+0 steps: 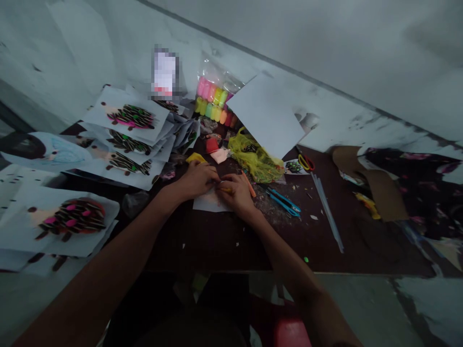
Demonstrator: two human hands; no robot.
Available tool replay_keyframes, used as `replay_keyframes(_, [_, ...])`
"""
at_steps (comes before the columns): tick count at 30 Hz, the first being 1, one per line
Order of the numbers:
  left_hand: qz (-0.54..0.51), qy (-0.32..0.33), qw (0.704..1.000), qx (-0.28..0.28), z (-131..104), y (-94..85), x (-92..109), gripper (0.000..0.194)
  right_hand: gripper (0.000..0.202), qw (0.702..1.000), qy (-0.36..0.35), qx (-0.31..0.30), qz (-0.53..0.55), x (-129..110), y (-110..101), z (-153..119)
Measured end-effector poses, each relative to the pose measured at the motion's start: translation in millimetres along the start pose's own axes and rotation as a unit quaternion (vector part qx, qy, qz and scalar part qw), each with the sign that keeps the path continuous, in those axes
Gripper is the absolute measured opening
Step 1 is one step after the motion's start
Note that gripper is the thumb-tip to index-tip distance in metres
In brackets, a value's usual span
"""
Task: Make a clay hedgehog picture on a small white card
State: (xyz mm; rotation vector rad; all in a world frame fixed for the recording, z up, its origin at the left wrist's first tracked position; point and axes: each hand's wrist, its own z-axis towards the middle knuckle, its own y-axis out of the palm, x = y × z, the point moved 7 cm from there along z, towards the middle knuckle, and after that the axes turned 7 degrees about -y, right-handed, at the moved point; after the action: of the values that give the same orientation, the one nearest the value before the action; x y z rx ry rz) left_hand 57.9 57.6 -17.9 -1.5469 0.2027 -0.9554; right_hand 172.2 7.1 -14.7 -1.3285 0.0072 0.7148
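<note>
My left hand (pixel 200 180) and my right hand (pixel 237 195) meet over a small white sheet of paper (pixel 206 205) on the dark table. A pale peach patch (pixel 213 197) shows on that sheet, partly under my right hand. The fingers of both hands are bent and drawn together, and what lies between them is too small and dim to name. Something yellow-orange shows beneath the right fingers. An orange stick-like tool (pixel 249 184) lies against the right hand's outer side. Just beyond the left hand is a yellow piece (pixel 196 158).
Hedgehog pictures on paper (pixel 130 115) are stacked at left. Farther back are a bag of coloured clay sticks (pixel 213 99), a yellow net bag (pixel 256 159) and a large white sheet (pixel 267 115). At right lie blue thread snips (pixel 284 201), scissors (pixel 306 163) and clear sticks (pixel 327 212).
</note>
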Motion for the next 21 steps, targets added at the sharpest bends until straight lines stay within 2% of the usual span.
replay_keyframes(9, [0.008, -0.006, 1.000, -0.016, 1.2, 1.6, -0.2, 0.022, 0.010, 0.999, 0.010, 0.012, 0.032, 2.3, 2.4, 4.5])
replay_keyframes(16, [0.001, 0.015, 1.000, 0.018, -0.2, 0.4, 0.6, 0.022, 0.020, 0.999, 0.005, 0.032, 0.036, 3.0, 0.1, -2.0])
replay_keyframes(21, [-0.005, 0.002, 1.000, 0.000, -0.1, -0.2, 1.2, 0.021, 0.026, 0.999, -0.018, 0.030, -0.017, -0.7, -8.3, -10.1])
